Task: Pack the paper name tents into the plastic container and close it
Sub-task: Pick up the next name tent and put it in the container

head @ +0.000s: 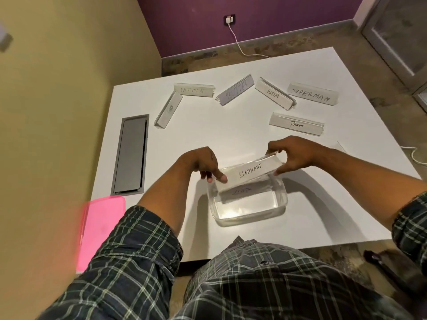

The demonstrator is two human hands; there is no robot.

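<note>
Both hands' fingers [221, 177] pinch folded paper ELEPHANT tent [248, 173] over clear rectangular plastic container [249, 211]

The table [208, 139] across the middle of the frame was white. The name tents [300, 124] scattered over its upper half were white paper with dark handwritten lettering, as was the ELEPHANT tent [249, 173] at centre. The container [249, 204] below it was clear and colourless. A lid [101, 232] at lower left was bright pink. A panel [130, 155] set in the table at left was grey. The sleeves [129, 257] along the bottom were dark plaid with pale green-white lines. The wall [231, 24] at top was purple; the wall at left [57, 88] was olive-yellow.
</note>
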